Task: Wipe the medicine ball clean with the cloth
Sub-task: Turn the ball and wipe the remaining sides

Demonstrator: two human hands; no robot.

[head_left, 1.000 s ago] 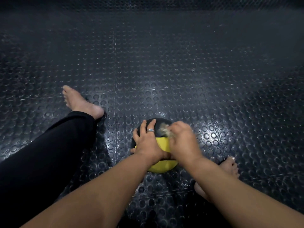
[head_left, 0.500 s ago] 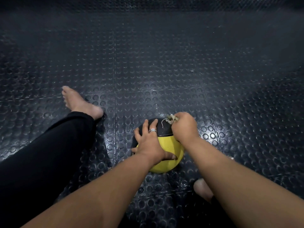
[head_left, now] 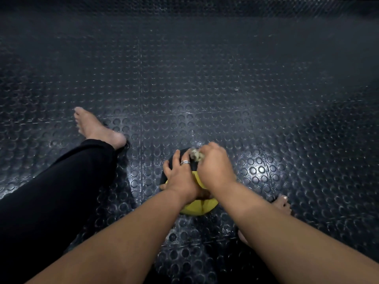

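While the medicine ball (head_left: 195, 208) sits on the studded rubber floor (head_left: 205, 89) near the person, between the legs, its black upper half and yellow lower half are largely covered by both hands. Left hand (head_left: 180, 177): fingers (head_left: 176, 158) spread flat over the black top, steadying it; a ring (head_left: 185, 162) on one finger. Right hand (head_left: 215, 167): fingers curled tight round a small pale cloth (head_left: 195, 154), bunched and pressed to the ball's far upper side. Handling, as judged: ball heavy, firm, prone to roll on the floor, best braced from above with a flat palm; cloth soft, light, easily wadded. Surroundings: left leg in a black trouser (head_left: 51, 191) stretched far-left, bare left foot (head_left: 96, 128) well apart from the ball; bare right foot (head_left: 284, 203) just right of it. A small speck of debris (head_left: 236, 90) lies far off. Nothing obstructs wiping except the steadying hand itself.
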